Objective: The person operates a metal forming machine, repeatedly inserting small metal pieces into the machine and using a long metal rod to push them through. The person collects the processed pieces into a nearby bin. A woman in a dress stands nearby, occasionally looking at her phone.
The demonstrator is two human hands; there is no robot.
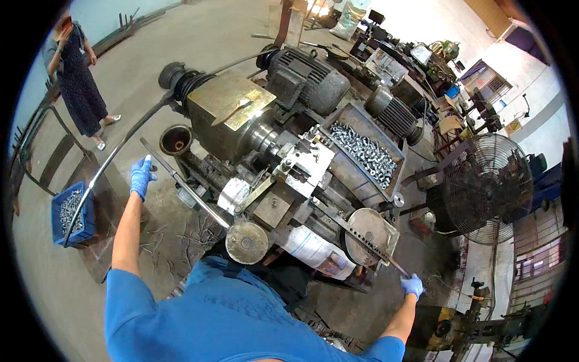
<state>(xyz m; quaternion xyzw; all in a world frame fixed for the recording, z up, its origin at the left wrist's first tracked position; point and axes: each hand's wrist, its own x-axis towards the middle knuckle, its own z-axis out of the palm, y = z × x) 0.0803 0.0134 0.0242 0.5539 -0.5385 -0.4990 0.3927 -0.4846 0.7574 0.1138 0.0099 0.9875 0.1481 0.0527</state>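
My left hand (142, 176), in a blue glove, is raised at the left with its fingers apart and nothing visible in them. It is nearest to a long metal lever (192, 194) but looks apart from it. My right hand (412, 286), also gloved, is closed around the end of a handle bar (367, 243) with a row of holes. Between my arms stands a greasy lathe-like machine with a shiny spindle (263, 139) and a metal tool block (306, 164). A round grey disc (246, 242) sits at its front.
Small metal parts fill a tray (360, 178) behind the machine and a blue crate (90, 224) at left. A curved rod (114, 151) crosses the left side. A large fan (487, 188) stands right. Another person (78, 75) stands far left. Metal scraps (193, 244) lie on the floor.
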